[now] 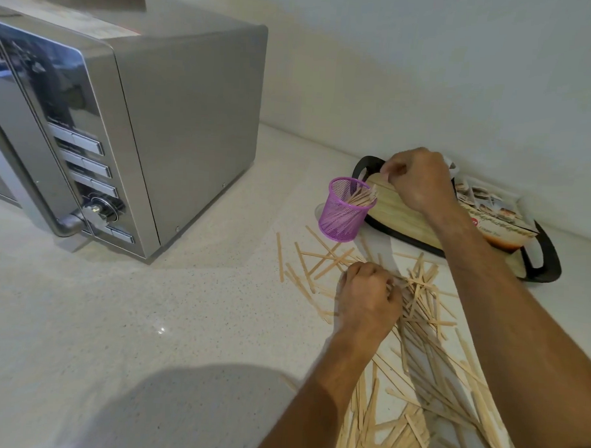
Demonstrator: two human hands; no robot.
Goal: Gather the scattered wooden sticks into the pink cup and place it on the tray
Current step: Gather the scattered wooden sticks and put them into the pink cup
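A pink mesh cup (pixel 345 214) stands on the counter beside the tray's near-left edge, with several wooden sticks leaning inside it. Many more wooden sticks (pixel 421 334) lie scattered over the counter, from below the cup to the bottom right. My left hand (pixel 369 296) rests curled on the pile, its fingers closed around a few sticks. My right hand (pixel 416 181) hovers above the tray, just right of the cup's rim, fingertips pinched together; whether a stick is between them is unclear. The tray (pixel 399 211) has a wood-look surface and black handles.
A large silver microwave (pixel 122 121) fills the left of the counter. A printed box or card (pixel 494 215) lies on the tray's right half. A white wall runs close behind the tray.
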